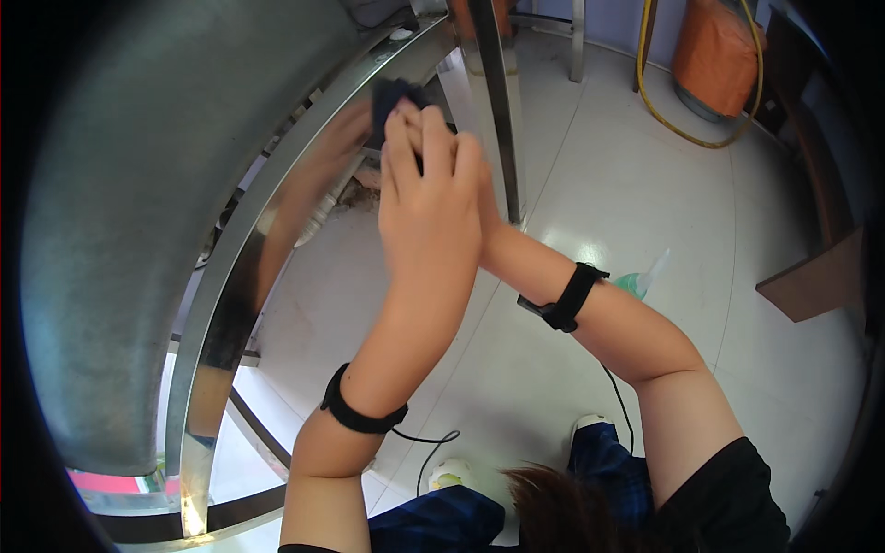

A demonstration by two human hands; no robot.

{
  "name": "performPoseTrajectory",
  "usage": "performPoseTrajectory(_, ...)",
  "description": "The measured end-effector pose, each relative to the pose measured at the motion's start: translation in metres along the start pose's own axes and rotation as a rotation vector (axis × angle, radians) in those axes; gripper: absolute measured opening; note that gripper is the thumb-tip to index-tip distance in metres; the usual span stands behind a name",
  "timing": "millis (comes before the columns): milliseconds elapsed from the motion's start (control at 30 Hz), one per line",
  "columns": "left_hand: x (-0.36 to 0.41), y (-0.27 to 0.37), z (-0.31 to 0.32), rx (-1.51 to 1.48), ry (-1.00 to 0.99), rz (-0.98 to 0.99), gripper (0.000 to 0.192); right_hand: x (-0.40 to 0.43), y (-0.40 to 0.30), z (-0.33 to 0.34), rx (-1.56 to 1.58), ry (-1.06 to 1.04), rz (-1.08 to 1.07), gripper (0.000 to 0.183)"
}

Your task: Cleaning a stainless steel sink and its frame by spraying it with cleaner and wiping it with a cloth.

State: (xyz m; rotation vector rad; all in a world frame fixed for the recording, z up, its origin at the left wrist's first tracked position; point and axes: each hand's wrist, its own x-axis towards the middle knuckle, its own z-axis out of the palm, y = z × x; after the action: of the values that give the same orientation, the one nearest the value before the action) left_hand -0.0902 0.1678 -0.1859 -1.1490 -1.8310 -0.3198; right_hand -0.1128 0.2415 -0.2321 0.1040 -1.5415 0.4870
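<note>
My left hand (pixel 432 183) is bent around a dark cloth (pixel 389 104), close to the polished steel side rail (pixel 273 207) of a metal table. Just behind it is my right hand (pixel 489 197), mostly covered by the left, so its grip on the cloth cannot be made out. Dark fabric shows past the fingertips and between the fingers. The rail mirrors an arm. Above the rail spreads the table's grey metal top (pixel 138 242).
A steel leg (pixel 499 110) stands just beyond my hands. Farther off are an orange-covered cylinder (pixel 715 62) and a yellow hose (pixel 650 104). A green bottle (pixel 630 285) is on the tiled floor (pixel 622 186), partly behind my right forearm. A brown board (pixel 812 280) juts in at right.
</note>
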Motion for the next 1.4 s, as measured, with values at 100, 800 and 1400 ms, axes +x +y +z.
performPoseTrajectory(100,-0.011,-0.001,-0.019,0.112,-0.047,-0.032,0.03,-0.005,-0.017,0.0,0.082,-0.028,-0.01,0.044)
performPoseTrajectory(800,0.065,-0.009,0.0,-0.067,0.126,-0.039,0.059,0.107,0.043,-0.018,-0.251,-0.138,-0.233,0.036)
performPoseTrajectory(1400,0.041,-0.036,-0.105,0.063,-0.148,-0.208,0.046,0.108,-0.049,-0.001,-0.105,-0.436,-0.201,0.03)
